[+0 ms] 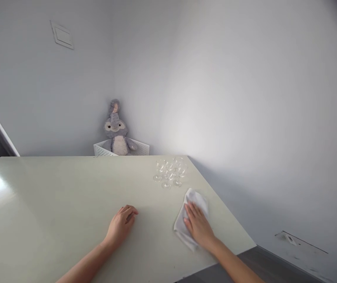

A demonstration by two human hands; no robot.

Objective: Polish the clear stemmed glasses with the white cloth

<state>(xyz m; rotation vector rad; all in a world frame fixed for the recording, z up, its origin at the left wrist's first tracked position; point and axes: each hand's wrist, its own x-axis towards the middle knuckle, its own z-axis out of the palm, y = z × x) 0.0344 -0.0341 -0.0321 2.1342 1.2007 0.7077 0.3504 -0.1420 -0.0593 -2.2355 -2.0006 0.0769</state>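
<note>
A folded white cloth lies on the pale table near its right edge. My right hand presses flat on the cloth, fingers stretched out over it. Left of it, my left hand rests on the tabletop with its fingers curled inward and nothing visible in them. Beyond the cloth stand several clear stemmed glasses, grouped close together near the table's far right corner. Neither hand touches them.
Behind the far edge, a grey plush toy sits in a white perforated basket. Walls rise behind and to the right. A switch plate is on the left wall.
</note>
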